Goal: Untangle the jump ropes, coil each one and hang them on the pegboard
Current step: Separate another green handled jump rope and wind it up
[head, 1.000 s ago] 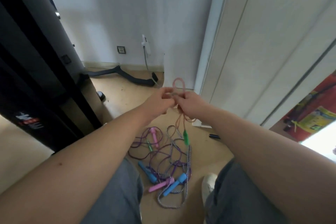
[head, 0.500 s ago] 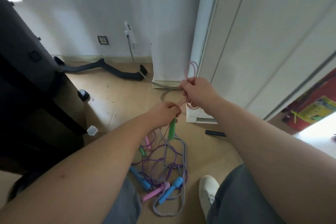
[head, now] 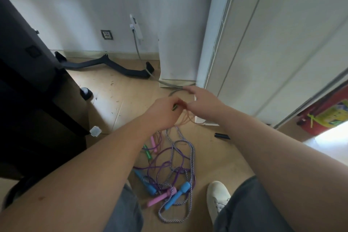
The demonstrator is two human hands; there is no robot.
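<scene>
My left hand [head: 165,112] grips a green handle [head: 174,107] of the orange jump rope [head: 185,119], whose thin loops hang between my two hands. My right hand [head: 204,103] is right beside it, thumb at the rope. Its fingers are stretched toward the wall and blurred, so its hold is unclear. On the floor below lies a tangle: a purple rope [head: 160,165], a striped white-and-purple rope [head: 192,158], blue handles [head: 178,193], pink handles [head: 162,197] and another green handle [head: 148,153]. No pegboard is in view.
A dark cabinet [head: 28,84] fills the left side and white sliding doors [head: 263,43] the right. A black curved bar [head: 105,66] lies by the wall and a grey cable [head: 169,84] runs along the floor. A small black cylinder [head: 222,136] and my white shoe [head: 218,198] are nearby.
My hands have come back together. The orange loops that stood up above my right hand now hang below both hands, and the green handle has risen to my left hand's fingertips.
</scene>
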